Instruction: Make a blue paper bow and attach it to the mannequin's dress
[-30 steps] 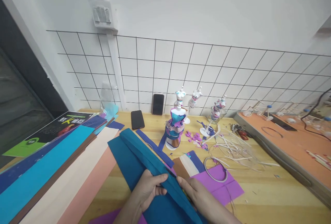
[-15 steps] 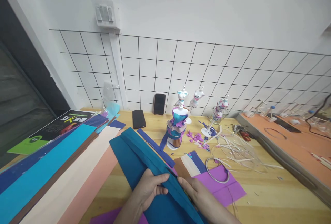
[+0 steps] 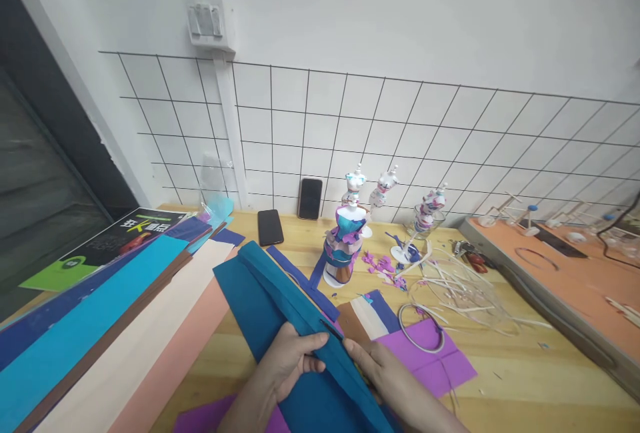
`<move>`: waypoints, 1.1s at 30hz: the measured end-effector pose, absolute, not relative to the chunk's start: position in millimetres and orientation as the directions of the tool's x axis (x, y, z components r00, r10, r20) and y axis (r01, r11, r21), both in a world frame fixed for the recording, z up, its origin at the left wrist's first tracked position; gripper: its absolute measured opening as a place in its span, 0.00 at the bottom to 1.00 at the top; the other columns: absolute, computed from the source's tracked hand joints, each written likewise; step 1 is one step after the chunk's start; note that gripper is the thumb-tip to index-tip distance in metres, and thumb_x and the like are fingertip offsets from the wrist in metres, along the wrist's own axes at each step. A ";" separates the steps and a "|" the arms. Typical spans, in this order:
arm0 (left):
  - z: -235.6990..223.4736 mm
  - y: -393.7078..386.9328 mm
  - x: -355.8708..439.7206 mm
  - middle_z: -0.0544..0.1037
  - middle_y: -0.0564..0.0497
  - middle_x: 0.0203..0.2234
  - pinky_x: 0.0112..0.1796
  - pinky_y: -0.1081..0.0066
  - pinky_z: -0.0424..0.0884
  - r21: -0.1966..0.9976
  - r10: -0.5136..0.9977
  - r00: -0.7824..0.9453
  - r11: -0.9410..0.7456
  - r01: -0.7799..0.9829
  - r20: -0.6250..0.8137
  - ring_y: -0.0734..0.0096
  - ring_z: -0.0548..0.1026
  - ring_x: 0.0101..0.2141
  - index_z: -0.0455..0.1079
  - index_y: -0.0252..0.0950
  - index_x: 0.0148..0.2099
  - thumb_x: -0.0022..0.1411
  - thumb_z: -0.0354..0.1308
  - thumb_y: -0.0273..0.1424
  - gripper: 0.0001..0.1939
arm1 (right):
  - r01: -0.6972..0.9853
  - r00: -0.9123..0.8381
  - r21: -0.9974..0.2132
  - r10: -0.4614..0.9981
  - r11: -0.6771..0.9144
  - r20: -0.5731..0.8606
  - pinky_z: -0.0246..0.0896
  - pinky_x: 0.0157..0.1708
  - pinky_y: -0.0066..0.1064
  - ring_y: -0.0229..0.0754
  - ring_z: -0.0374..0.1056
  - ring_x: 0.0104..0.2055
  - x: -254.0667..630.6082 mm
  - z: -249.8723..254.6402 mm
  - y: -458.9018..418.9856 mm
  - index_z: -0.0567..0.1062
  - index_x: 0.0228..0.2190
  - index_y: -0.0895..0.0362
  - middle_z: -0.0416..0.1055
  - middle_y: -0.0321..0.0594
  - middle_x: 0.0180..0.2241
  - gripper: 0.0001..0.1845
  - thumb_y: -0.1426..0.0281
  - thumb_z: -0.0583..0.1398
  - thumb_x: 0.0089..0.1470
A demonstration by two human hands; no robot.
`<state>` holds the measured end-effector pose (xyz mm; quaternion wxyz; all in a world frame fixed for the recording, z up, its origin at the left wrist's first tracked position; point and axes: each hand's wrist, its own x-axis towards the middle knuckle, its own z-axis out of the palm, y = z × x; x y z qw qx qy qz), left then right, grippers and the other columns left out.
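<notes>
A long teal sheet of crepe-like paper, folded over along its upper edge, slants from the middle of the table toward me. My left hand grips the fold, thumb on top and fingers curled beneath. Close by on the right, my right hand is closed around a slim dark-tipped tool. Its tip lies against the fold near my left thumb; my fingers hide most of it, so its exact kind is unclear. Just beyond stands a small dress form dressed in teal, purple and pale pink paper.
Long coloured paper strips lie at left beside a magazine. Two phones, one flat, one upright, are at the back. Purple paper, a metal ring, tangled pale strips and an orange tray occupy the right.
The dark tip of the tool shows a little further up along the teal fold. Both hands keep nearly the same place and grip, while the whole view has shifted slightly.
</notes>
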<state>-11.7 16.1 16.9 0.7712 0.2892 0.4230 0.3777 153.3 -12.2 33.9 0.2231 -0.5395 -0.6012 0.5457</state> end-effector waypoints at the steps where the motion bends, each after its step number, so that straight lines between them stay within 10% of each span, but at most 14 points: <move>1: 17.2 16.1 -11.7 0.76 0.49 0.23 0.19 0.79 0.68 0.765 0.828 0.352 0.547 -0.340 -0.435 0.75 0.73 0.22 0.71 0.29 0.34 0.46 0.65 0.28 0.12 | 0.409 -0.316 -0.895 0.893 -0.178 -0.322 0.40 0.14 0.24 0.30 0.44 0.15 152.9 33.9 -11.6 0.56 0.16 0.56 0.47 0.26 0.12 0.27 0.49 0.44 0.54; 33: 12.1 17.4 -15.9 0.73 0.51 0.19 0.17 0.77 0.69 0.770 0.862 0.284 0.503 -0.391 -0.419 0.76 0.69 0.19 0.70 0.29 0.32 0.48 0.63 0.35 0.13 | 0.496 -0.292 -0.858 0.905 -0.134 -0.310 0.40 0.14 0.25 0.31 0.45 0.13 147.4 24.9 -0.8 0.57 0.16 0.55 0.48 0.27 0.11 0.27 0.47 0.44 0.53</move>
